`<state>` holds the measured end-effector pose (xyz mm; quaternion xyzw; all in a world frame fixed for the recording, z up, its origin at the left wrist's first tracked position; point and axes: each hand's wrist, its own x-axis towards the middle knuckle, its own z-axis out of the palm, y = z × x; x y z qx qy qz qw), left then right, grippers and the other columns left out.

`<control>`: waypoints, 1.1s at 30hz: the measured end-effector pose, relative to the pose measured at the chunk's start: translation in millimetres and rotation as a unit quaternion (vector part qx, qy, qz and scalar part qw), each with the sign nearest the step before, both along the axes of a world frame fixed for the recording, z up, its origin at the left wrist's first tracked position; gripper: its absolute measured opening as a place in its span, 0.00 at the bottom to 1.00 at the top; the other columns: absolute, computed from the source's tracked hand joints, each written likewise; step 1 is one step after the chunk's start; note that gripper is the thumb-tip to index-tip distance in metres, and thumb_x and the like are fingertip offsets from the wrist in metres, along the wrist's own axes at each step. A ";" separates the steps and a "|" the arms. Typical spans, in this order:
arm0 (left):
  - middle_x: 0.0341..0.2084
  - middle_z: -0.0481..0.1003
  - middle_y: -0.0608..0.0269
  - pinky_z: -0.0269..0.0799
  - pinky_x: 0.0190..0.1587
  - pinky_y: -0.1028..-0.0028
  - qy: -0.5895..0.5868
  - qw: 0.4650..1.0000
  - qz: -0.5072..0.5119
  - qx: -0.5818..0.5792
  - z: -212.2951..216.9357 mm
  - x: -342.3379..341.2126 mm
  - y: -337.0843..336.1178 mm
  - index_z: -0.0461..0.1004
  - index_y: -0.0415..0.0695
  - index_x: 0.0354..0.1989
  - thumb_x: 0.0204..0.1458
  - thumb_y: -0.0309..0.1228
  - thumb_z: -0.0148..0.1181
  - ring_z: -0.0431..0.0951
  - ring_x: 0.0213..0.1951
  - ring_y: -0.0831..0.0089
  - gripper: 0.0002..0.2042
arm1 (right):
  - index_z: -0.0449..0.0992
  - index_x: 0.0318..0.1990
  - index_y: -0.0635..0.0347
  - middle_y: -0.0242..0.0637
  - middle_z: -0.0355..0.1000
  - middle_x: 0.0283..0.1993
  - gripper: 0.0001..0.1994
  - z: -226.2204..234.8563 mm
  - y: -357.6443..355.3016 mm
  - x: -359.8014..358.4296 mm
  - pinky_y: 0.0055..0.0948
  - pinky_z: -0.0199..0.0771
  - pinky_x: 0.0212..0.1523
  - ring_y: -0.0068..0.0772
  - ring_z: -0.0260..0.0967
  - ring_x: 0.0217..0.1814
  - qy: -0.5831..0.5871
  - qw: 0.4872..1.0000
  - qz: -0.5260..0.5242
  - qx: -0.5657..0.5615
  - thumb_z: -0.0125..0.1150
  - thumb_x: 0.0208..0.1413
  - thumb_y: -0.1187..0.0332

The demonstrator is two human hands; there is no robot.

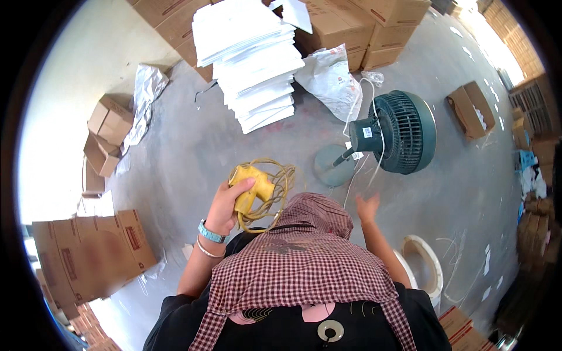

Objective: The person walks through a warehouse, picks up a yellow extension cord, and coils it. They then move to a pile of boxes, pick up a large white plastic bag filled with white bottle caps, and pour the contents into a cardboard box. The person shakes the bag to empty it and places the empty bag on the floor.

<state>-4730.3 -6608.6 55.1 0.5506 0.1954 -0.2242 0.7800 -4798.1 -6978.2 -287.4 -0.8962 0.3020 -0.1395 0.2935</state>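
My left hand (225,206) is raised over the grey floor and grips a yellow hand-held tool (253,186). The tool's yellow cord (280,193) hangs in loose coils beside it. A blue band and a thin bracelet sit on that wrist. My right hand (367,208) is lifted with its fingers spread and holds nothing. It is close to the thin white cable (358,175) that trails from a dark green floor fan (404,131). A red-and-white checked cloth (298,263) covers the lower middle of the view and hides what lies under it.
A tall, slipping stack of white flat sheets (254,64) stands ahead, beside a white sack (331,79). Brown cardboard boxes (374,26) line the back, and folded ones (88,251) lie at the left. An open box (468,108) sits right of the fan, and a white ring-shaped object (427,266) lies at the lower right.
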 end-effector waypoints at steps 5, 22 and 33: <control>0.37 0.76 0.59 0.74 0.29 0.78 -0.034 0.998 -0.050 0.005 6.4 27.6 16.8 0.69 0.36 0.46 0.52 0.34 0.59 0.77 0.35 0.74 0.17 | 0.63 0.56 0.64 0.44 0.64 0.53 0.27 153.1 102.6 34.6 0.34 0.61 0.53 0.35 0.61 0.55 -0.173 0.959 -0.080 0.211 0.62 0.48 0.67; 0.37 0.76 0.60 0.50 0.17 0.88 -0.189 0.976 -0.108 -0.007 72.0 82.5 146.5 0.69 0.38 0.48 0.59 0.34 0.50 0.54 0.14 0.90 0.14 | 0.70 0.34 0.61 0.32 0.69 0.26 0.06 73.8 178.2 92.8 0.25 0.68 0.35 0.28 0.68 0.32 0.092 0.658 0.019 0.747 0.50 0.58 0.68; 0.21 0.66 0.72 0.44 0.15 0.87 -0.244 0.968 -0.037 0.051 116.9 54.2 190.8 0.69 0.36 0.44 0.59 0.35 0.49 0.51 0.13 0.90 0.14 | 0.68 0.39 0.58 0.35 0.70 0.30 0.05 13.5 156.9 45.9 0.31 0.71 0.40 0.30 0.70 0.35 -0.060 0.531 -0.235 0.812 0.50 0.55 0.75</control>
